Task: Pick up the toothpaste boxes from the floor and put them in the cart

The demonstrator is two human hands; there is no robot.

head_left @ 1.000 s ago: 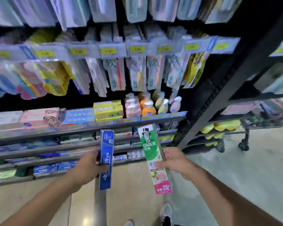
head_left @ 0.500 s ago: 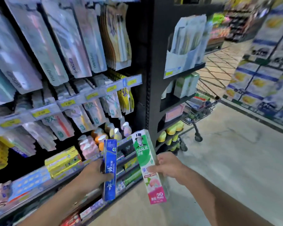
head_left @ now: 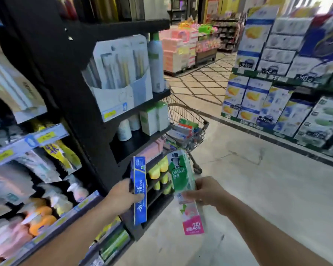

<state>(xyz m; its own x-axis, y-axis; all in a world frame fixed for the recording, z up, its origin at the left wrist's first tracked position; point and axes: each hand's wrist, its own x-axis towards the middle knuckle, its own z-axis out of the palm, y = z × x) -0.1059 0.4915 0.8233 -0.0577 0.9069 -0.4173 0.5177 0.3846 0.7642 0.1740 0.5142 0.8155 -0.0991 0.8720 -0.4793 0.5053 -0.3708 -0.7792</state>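
Left hand [head_left: 121, 198] grips a blue toothpaste box [head_left: 139, 191] upright at lower centre of frame. Right hand [head_left: 206, 192] grips a green toothpaste box [head_left: 183, 181] just beside it. Cart [head_left: 188, 129], holding boxes, stands beyond at centre frame beside the shelf [head_left: 69, 60].

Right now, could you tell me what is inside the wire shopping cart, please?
Several boxes, red, white and green, lie piled in the wire shopping cart. The black shelf end covers its left part, so what lies there cannot be seen.
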